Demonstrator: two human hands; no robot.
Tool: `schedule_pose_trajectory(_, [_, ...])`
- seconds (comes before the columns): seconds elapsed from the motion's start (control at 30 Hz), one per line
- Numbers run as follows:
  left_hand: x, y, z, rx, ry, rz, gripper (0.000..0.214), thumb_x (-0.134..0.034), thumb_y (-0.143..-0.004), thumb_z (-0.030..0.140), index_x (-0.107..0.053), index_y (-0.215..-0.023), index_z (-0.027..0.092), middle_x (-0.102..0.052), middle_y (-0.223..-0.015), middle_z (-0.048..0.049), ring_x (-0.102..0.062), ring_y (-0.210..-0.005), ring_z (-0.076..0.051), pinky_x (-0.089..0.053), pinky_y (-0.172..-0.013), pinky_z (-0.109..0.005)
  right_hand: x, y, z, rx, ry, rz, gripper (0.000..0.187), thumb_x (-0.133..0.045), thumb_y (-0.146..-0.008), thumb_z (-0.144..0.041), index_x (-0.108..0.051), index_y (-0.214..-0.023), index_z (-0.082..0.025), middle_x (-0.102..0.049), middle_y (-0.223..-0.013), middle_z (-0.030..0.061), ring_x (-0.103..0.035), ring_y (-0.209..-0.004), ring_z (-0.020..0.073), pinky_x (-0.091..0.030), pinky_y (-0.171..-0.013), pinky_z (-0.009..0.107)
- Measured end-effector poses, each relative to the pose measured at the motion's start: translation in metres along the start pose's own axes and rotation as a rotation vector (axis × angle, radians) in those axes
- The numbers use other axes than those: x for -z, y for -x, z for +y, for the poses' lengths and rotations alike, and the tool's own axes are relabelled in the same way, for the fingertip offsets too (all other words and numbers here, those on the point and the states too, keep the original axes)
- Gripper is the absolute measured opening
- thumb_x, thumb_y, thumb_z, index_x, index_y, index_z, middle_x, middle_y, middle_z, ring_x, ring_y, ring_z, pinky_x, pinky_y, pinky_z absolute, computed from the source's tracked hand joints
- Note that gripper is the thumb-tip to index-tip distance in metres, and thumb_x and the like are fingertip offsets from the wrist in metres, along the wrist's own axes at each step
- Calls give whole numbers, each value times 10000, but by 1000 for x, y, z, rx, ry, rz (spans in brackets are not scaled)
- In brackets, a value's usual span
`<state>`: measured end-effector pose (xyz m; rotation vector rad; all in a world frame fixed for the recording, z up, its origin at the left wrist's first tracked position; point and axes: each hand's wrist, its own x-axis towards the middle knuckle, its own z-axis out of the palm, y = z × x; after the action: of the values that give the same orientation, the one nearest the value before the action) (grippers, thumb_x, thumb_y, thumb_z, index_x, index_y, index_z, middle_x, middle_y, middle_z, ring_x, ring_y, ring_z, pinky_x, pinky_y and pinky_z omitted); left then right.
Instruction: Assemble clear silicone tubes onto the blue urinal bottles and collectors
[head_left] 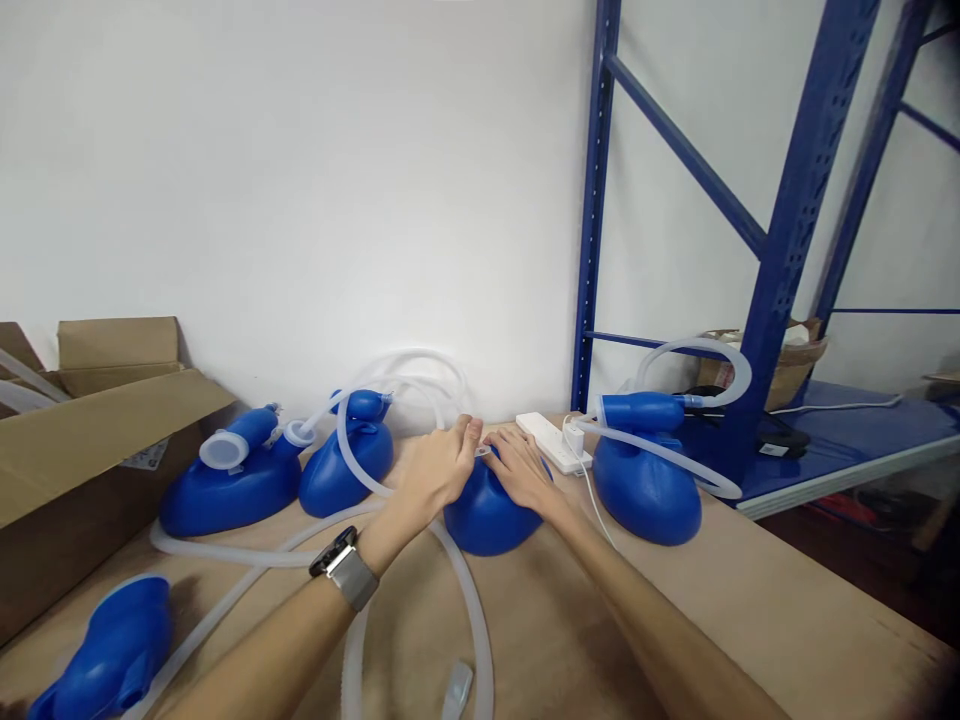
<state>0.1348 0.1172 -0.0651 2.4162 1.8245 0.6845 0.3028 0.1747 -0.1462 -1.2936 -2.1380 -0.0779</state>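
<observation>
Both hands rest on top of a blue plastic bottle (484, 520) in the middle of the brown table. My left hand (439, 465), with a watch on its wrist, lies over the bottle's top with its fingers curled and close together. My right hand (521, 470) lies on the right side of the bottle, fingers pressed down. A small pale part (482, 452) shows between the fingertips; I cannot make out what it is. A clear hose (472, 600) runs from under the bottle toward me.
Three more blue bottles with hoses stand around: two at the left (232, 485) (349, 465), one at the right (649, 480). A blue funnel piece (112, 650) lies near left. A cardboard box (82, 440), a white power strip (551, 440) and a blue steel rack (780, 260) border the table.
</observation>
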Motion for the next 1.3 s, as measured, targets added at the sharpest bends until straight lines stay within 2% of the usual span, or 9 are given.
schedule_pose_trajectory(0.27, [1,0,0,-62,73,-11,529,-258,-1012,522,-670,-1059,194,-751,-951,-126,-698,-934,-292,-434,-786,-319,12,-3,-5,-29,-121,-34,415,-291,-1068,-390,-660,-1108,-205,-685,-1238,128,-564,-1225,296,-354,-1063,501])
schedule_pose_trajectory(0.4, [9,-9,-6,-151,233,-140,606,-305,-980,576,-696,-758,169,-749,-812,-102,-680,-794,-227,-456,-780,-299,30,-2,-5,9,-221,-107,464,-243,-1068,-389,-671,-1177,-248,-676,-1309,82,-564,-1265,251,-375,-1105,443])
schedule_pose_trajectory(0.5, [16,-14,-14,-177,383,-255,556,-405,-929,580,-683,-697,159,-728,-746,-57,-640,-703,-162,-465,-717,-247,41,-3,-2,6,-278,-174,500,-236,-1063,-443,-692,-1160,-260,-688,-1290,61,-583,-1248,251,-404,-1095,421])
schedule_pose_trajectory(0.63, [21,-14,-28,-88,465,-282,369,-578,-798,477,-643,-638,151,-615,-606,-1,-503,-565,-115,-365,-549,-236,50,-6,-4,-20,-324,-261,480,-340,-1026,-535,-722,-1058,-246,-732,-1145,55,-642,-1112,257,-475,-994,386])
schedule_pose_trajectory(0.73, [20,-12,-34,-7,449,-243,248,-604,-718,354,-583,-564,161,-503,-525,33,-424,-528,-101,-291,-509,-244,53,-6,-12,-47,-320,-291,408,-639,-859,-598,-709,-1002,-222,-731,-1079,55,-651,-1018,264,-492,-914,358])
schedule_pose_trajectory(0.8, [20,-10,-35,21,429,-229,231,-604,-687,314,-530,-521,172,-446,-499,45,-394,-524,-96,-257,-503,-250,53,-5,-18,-75,-307,-289,454,-733,-769,-606,-696,-992,-213,-723,-1086,67,-644,-1016,278,-486,-894,358])
schedule_pose_trajectory(0.93, [20,-9,-35,57,415,-254,264,-608,-674,328,-460,-503,192,-355,-486,65,-316,-513,-84,-203,-492,-262,52,-4,-25,-121,-295,-278,436,-575,-884,-641,-695,-955,-228,-727,-1089,61,-644,-1042,276,-469,-907,366])
schedule_pose_trajectory(1.07, [19,-9,-35,84,425,-295,260,-619,-670,355,-481,-521,192,-348,-497,69,-307,-508,-83,-203,-484,-265,52,-4,-29,-156,-264,-261,417,-719,-771,-623,-692,-882,-221,-732,-1056,70,-652,-1004,295,-475,-852,364])
schedule_pose_trajectory(1.3, [20,-7,-27,133,363,-246,248,-620,-658,298,-461,-495,199,-341,-473,67,-327,-496,-89,-205,-485,-269,51,-5,-31,-175,-243,-236,418,-737,-736,-634,-683,-826,-230,-741,-986,58,-661,-948,281,-473,-757,328])
